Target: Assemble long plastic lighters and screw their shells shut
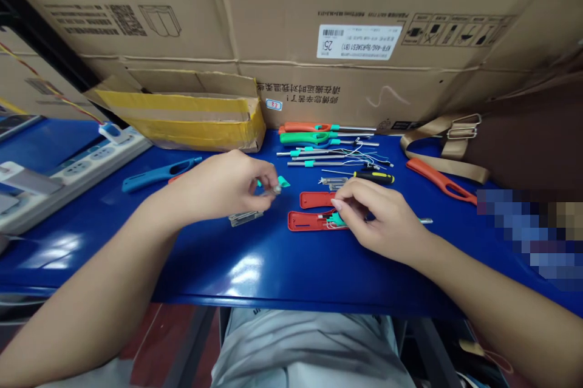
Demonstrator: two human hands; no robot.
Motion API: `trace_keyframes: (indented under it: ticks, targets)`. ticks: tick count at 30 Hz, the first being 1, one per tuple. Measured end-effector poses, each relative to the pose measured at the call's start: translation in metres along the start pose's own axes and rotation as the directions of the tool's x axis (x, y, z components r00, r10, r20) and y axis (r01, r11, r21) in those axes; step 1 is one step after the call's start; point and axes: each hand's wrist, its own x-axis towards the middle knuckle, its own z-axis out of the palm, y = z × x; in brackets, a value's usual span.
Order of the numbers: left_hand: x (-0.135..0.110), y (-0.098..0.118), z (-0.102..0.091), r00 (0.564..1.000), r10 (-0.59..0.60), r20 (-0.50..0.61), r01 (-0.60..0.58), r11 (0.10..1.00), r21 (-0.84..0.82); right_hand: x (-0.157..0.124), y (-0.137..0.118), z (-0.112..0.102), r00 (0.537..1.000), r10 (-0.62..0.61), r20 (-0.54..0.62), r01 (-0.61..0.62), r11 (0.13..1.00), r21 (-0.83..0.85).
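Your left hand point(228, 186) is curled above the blue table point(204, 254), its thumb and forefinger narrowed; whether they pinch something tiny, I cannot tell. Your right hand point(382, 215) bends over the lower red casing half point(301, 222), where a green part point(336, 219) and white wires lie, just nearer you than the upper red casing half point(314, 199); its thumb and forefinger are close together, any grip unclear.

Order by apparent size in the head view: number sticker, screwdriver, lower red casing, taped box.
1. Taped box
2. Lower red casing and screwdriver: unsure, right hand hides part of the casing
3. Number sticker
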Motion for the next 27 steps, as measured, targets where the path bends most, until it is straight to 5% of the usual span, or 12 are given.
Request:
trace_keyframes:
  ticks: [4,10,20,27]
  targets:
    - [0.005,0.028,0.022,0.986,0.138,-0.099,-0.168,0.873,-0.458,-0.001,0.000,-0.001,0.998,-0.058,-0.027,0.059,0.998,0.006]
    - [0.007,0.052,0.048,0.989,0.055,-0.134,-0.137,0.649,-0.748,-0.003,0.002,-0.006,0.974,-0.208,-0.089,0.204,0.978,-0.044]
    - [0.004,0.056,0.062,0.995,0.069,-0.073,-0.097,0.455,-0.885,-0.006,0.007,-0.009,0.941,-0.320,-0.113,0.304,0.942,-0.142]
    - [0.000,0.060,0.060,0.983,0.177,-0.041,-0.124,0.490,-0.863,-0.006,0.003,-0.014,0.919,-0.379,-0.111,0.350,0.911,-0.216]
